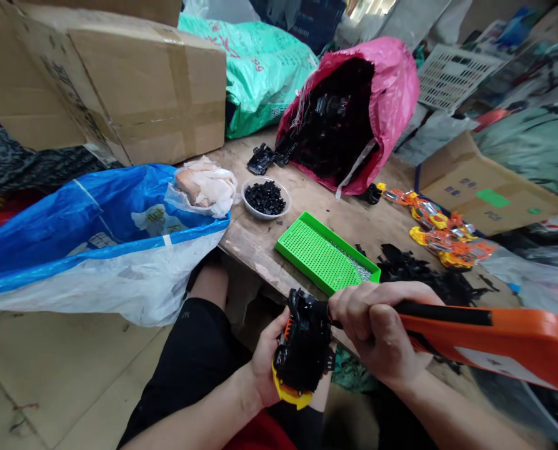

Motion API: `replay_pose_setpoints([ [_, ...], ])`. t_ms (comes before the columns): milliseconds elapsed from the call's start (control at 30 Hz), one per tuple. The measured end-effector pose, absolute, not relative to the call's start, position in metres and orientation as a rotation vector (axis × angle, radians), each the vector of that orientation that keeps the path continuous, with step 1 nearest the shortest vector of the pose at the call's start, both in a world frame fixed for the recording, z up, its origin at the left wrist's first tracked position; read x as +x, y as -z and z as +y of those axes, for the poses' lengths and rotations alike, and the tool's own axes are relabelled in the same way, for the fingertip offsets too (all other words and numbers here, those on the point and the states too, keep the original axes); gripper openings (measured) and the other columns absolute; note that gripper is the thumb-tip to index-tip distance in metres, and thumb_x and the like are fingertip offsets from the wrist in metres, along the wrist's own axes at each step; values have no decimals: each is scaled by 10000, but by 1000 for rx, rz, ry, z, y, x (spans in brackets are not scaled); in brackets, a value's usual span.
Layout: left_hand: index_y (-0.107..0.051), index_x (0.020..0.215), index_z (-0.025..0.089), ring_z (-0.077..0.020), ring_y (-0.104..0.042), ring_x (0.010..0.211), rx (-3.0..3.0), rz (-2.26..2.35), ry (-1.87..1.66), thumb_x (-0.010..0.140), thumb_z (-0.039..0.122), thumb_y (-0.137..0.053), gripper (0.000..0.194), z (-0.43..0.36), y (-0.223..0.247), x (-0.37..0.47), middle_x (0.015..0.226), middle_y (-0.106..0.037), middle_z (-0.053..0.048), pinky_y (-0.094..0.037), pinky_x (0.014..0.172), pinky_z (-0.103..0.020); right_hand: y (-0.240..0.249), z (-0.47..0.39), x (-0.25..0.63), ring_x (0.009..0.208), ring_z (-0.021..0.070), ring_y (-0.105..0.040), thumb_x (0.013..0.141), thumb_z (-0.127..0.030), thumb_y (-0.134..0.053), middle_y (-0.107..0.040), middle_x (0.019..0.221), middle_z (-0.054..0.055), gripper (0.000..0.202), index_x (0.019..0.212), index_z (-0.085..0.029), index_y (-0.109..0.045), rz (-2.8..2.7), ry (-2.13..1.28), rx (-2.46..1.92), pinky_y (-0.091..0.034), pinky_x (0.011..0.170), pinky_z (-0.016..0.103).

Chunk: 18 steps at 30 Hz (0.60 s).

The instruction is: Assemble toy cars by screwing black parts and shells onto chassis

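My left hand is closed around a black toy car with a yellow end and orange parts, held just off the table's front edge. In my right hand I grip an orange and black power screwdriver, its body reaching out to the right. The tool's front end meets the side of the toy car, though my fingers hide the tip. Beyond the hands lies a green perforated tray with small metal screws gathered along its right side.
A bowl of small black parts and a pink sack of black pieces stand farther back. Orange and yellow toy parts and loose black pieces lie right. Left are a blue-lined sack and cardboard boxes.
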<state>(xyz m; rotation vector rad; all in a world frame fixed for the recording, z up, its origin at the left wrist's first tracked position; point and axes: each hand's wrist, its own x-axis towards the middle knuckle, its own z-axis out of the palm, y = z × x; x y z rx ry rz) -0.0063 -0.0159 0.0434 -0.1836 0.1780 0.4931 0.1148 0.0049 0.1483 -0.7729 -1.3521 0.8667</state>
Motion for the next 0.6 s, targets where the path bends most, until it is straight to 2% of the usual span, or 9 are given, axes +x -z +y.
replay_pose_setpoints([
  [267, -740, 968, 48, -194, -726, 675, -186, 204, -509, 1026, 571, -285, 696, -15, -50, -5, 807, -778, -135, -529, 652, -294, -142, 7, 109, 459, 133, -498, 975, -251, -590, -516, 565, -65, 47, 966, -273, -631, -1361, -863, -714, -489, 512, 340],
  [600, -740, 1020, 44, -204, -738, 711, -239, 202, -498, 1023, 595, -254, 735, -17, -45, -5, 862, -790, -159, -530, 683, -310, -138, 11, 109, 439, 123, -465, 963, -251, -597, -497, 536, -68, 125, 839, -254, -584, -1369, -901, -728, -470, 495, 318],
])
